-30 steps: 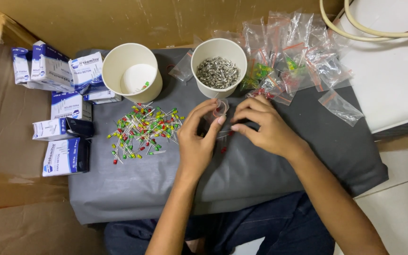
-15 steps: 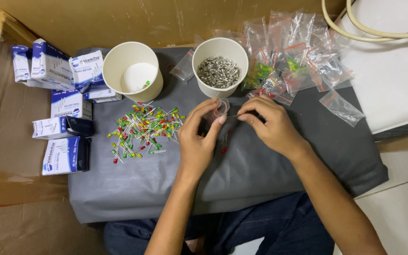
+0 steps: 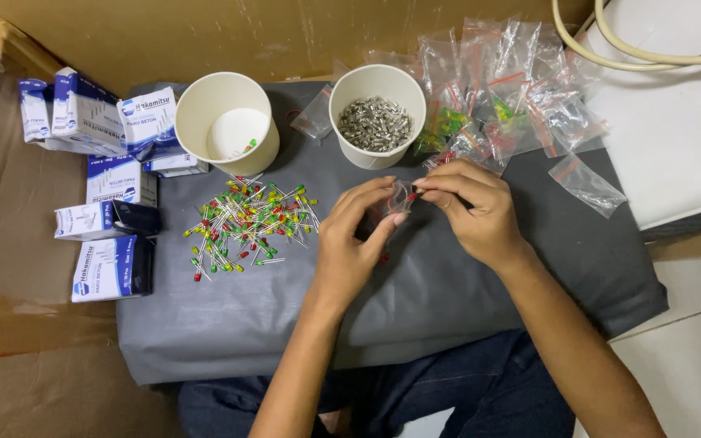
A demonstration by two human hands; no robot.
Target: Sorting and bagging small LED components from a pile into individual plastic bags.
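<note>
Holding: left hand [image 3: 349, 243] and right hand [image 3: 472, 212] each pinch a small clear bag [image 3: 400, 196] between closed fingertips
Bag place: above the grey counter [image 3: 464, 300], just below the cup of metal parts [image 3: 376, 125]
Left of hands: loose coloured LEDs [image 3: 249, 223], near-empty cup [image 3: 226, 133]
Behind: filled bags [image 3: 505, 105]

Head view, steeply down, close above work surface [image 3: 464, 324]

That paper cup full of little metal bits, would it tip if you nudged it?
Probably not easily: the cup looks well filled with small metal pieces, so it is likely bottom-heavy. Its thin paper wall may flex when squeezed. The nearly empty cup would likely slide or tip sooner.
</note>
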